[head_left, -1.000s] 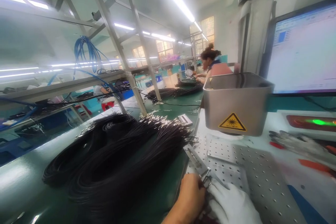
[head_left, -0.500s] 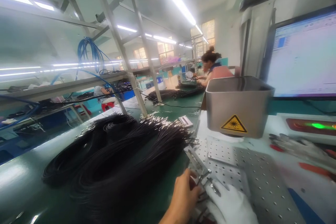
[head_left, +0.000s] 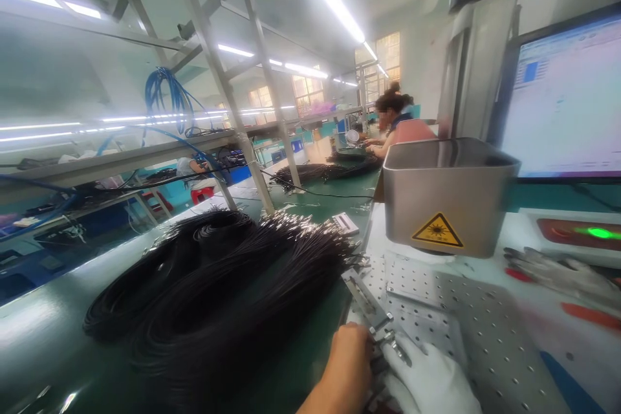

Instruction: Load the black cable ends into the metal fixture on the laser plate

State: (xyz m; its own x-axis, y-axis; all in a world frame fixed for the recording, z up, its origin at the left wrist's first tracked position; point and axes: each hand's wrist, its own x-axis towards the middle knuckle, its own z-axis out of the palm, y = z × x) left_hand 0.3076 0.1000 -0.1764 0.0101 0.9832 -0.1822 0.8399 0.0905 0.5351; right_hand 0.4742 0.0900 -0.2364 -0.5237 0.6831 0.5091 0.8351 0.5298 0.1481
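Observation:
My bare left hand (head_left: pixel 347 362) is closed at the near end of a slotted metal fixture (head_left: pixel 366 301); its fingertips are turned away, so whatever they grip is hidden. Just right of it is my right hand (head_left: pixel 434 375) in a white glove, its fingers curled at a small shiny metal piece (head_left: pixel 398 348) by the fixture. I cannot tell whether that piece belongs to the fixture. To the left lie thick coiled bundles of black cables (head_left: pixel 233 297) with bright metal ends.
A perforated metal plate (head_left: pixel 490 336) lies under and right of the fixture. Behind it stands a steel housing (head_left: pixel 446 207) with a yellow warning label. A monitor (head_left: pixel 572 97) and used gloves (head_left: pixel 557 272) are at right. A co-worker (head_left: pixel 391 123) sits farther along the bench.
My left hand has turned and its fingers have closed in toward the fixture, hiding the thumb. The right hand has barely moved. The view has shifted slightly.

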